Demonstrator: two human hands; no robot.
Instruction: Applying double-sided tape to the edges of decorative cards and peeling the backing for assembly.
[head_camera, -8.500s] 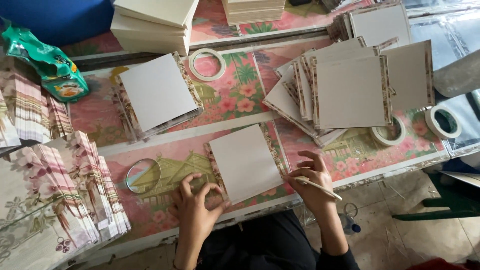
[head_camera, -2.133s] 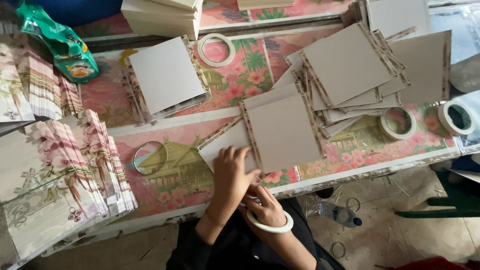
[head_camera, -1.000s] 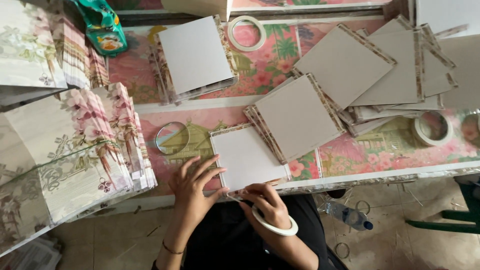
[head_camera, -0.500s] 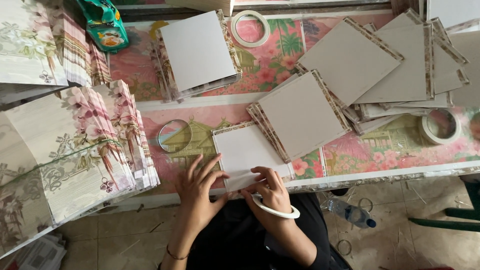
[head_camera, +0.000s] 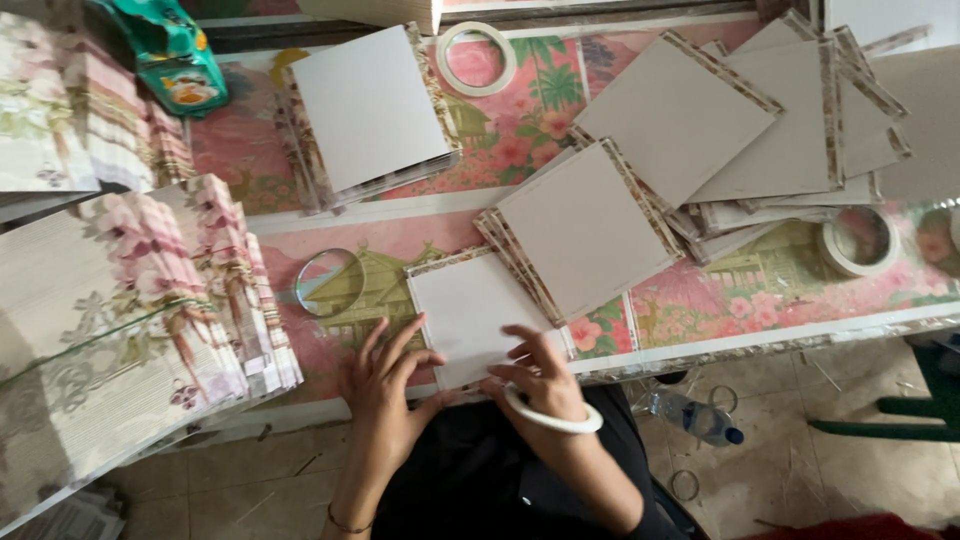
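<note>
A white square board (head_camera: 470, 305) with a patterned edge lies at the table's near edge. My left hand (head_camera: 385, 385) rests flat with fingers spread on the board's lower left corner and the floral cloth beside it. My right hand (head_camera: 535, 368) curls over the board's lower right edge, fingertips on top. A white tape ring (head_camera: 553, 420) hangs around my right wrist. A grey square board (head_camera: 585, 225) overlaps the white board's upper right corner.
A stack of white boards (head_camera: 365, 105) and a tape roll (head_camera: 477, 58) sit further back. More boards (head_camera: 760, 130) and another tape roll (head_camera: 858, 240) lie to the right. Floral paper stacks (head_camera: 130, 290) fill the left, beside a clear ring (head_camera: 330, 283). A bottle (head_camera: 695, 418) lies on the floor.
Both hands have settled onto the white board's lower edge, the right sliding up from my lap with the tape ring on its wrist. The grey board was set aside to the right earlier.
</note>
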